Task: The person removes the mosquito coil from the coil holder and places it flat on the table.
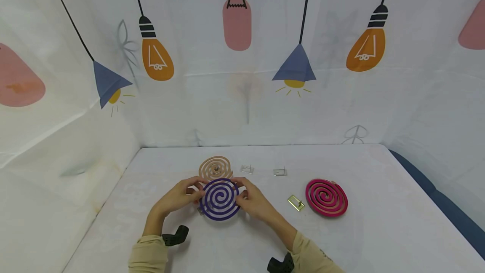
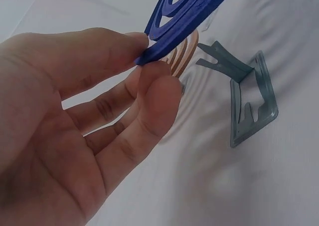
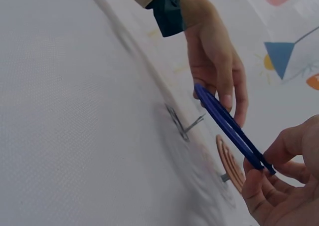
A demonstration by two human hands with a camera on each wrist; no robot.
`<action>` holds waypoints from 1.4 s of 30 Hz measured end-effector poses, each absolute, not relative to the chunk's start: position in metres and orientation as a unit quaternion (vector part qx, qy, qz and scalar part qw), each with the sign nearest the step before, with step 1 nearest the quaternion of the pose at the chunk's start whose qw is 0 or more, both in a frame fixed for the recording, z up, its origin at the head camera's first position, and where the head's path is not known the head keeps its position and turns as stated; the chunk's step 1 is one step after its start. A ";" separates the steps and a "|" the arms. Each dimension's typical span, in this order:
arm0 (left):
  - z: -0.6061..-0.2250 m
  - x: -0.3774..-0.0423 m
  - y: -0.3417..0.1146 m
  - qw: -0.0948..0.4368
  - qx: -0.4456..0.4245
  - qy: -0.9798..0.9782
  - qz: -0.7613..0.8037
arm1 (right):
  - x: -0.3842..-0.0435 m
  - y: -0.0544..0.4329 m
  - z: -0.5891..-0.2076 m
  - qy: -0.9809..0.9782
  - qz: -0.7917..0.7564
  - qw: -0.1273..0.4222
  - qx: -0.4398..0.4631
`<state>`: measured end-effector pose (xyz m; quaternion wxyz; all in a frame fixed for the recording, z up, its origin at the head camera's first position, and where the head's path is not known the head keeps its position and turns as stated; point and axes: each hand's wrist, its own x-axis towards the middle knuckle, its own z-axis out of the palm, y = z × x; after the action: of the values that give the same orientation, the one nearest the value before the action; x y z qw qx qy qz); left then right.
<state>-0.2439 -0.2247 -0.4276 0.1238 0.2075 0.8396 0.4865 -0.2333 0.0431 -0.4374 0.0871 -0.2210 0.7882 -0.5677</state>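
Note:
Above the table, both hands hold a blue mosquito coil [image 1: 221, 197] by its opposite edges. My left hand [image 1: 178, 198] pinches the left rim between thumb and fingers, as the left wrist view shows. My right hand [image 1: 257, 200] pinches the right rim. Edge-on in the right wrist view, the coil [image 3: 232, 128] shows two thin layers with a narrow gap. A grey-green metal coil stand [image 2: 269, 99] with a raised prong rests on the table near the left hand. Just behind is a tan coil [image 1: 214, 165], apparently on a stand.
Two silvery stands [image 1: 280, 172] lie toward the back of the table [image 1: 379, 231]. To the right are a gold stand [image 1: 296, 202] and a red coil [image 1: 326, 197], with some tan showing at its edge. A printed white cloth [image 1: 212, 108] hangs behind.

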 end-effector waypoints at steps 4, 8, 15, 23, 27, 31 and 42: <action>-0.427 -0.245 -0.222 0.120 0.213 0.838 0.487 | -0.230 0.044 -0.424 0.791 -0.569 0.086 -0.208; -0.426 -0.246 -0.219 0.118 0.213 0.836 0.492 | -0.234 0.047 -0.429 0.803 -0.556 0.077 -0.201; -0.430 -0.247 -0.216 0.125 0.213 0.822 0.513 | -0.238 0.052 -0.433 0.834 -0.507 0.053 -0.209; -0.433 -0.248 -0.211 0.127 0.206 0.822 0.516 | -0.241 0.058 -0.428 0.844 -0.488 0.048 -0.217; -0.435 -0.250 -0.209 0.127 0.204 0.817 0.524 | -0.244 0.062 -0.429 0.841 -0.487 0.045 -0.232; -0.437 -0.251 -0.207 0.127 0.209 0.810 0.533 | -0.246 0.065 -0.429 0.846 -0.477 0.040 -0.237; -0.440 -0.253 -0.195 0.119 0.228 0.804 0.536 | -0.251 0.077 -0.424 0.853 -0.461 0.037 -0.242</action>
<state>-0.2526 -0.1953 -0.4396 0.1188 0.2283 0.8038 0.5363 -0.2507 0.0765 -0.4242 0.0373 -0.2423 0.8526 -0.4614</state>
